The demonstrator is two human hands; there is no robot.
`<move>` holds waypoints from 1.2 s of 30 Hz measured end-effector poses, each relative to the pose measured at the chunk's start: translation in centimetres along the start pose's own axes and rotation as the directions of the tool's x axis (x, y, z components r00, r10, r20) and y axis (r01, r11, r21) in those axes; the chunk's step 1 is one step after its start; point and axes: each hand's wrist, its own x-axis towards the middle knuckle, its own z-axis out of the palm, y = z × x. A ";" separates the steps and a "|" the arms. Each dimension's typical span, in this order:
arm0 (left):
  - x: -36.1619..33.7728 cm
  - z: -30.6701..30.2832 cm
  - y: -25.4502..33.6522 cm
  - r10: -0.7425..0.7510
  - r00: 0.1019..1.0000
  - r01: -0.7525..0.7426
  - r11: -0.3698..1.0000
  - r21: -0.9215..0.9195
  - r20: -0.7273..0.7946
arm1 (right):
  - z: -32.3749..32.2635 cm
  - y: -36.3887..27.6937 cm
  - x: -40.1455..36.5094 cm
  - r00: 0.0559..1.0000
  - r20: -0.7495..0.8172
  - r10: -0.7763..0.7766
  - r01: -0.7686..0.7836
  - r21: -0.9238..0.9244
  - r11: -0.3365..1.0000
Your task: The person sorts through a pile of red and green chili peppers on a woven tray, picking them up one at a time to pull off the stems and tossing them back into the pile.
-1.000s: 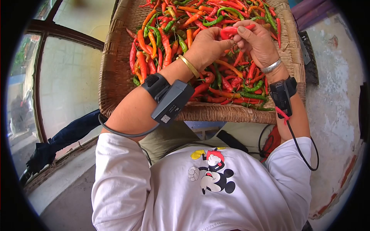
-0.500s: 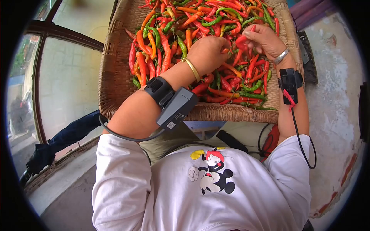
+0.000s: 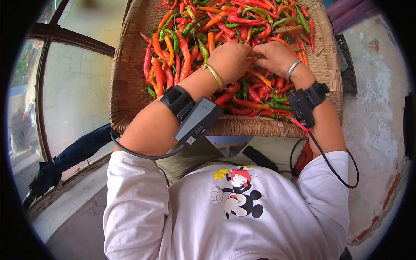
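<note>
From my remote station I log the white shirt first, filling the lower view. Beyond it sits the woven basket, its near rim just above the wearer's lap. The chillies lie heaped loosely inside: red and orange mostly, some green, pointing every way.

Left hand and right hand meet over the middle of the heap, both with fingers bent inward and tips close together. The backs of the hands cover most of the contact area; I cannot tell whether either grips a chilli or is merely touching those below.

A black sensor unit is strapped to the left forearm, a second unit near the right wrist. Smaller again: a gold bangle and a silver bangle.

Handling note, my judgement: fingertip work this close calls for a light pinch, as smooth skins may slip or bruise. I would favour low wrists, so anything dropped lands in the basket, and tips turned towards the camera.
</note>
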 end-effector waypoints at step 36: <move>1.3 -4.1 -0.5 -0.444 0.894 0.171 0.463 -0.870 -0.061 | -1.8 0.7 -1.0 0.864 -0.502 0.034 0.083 0.210 0.974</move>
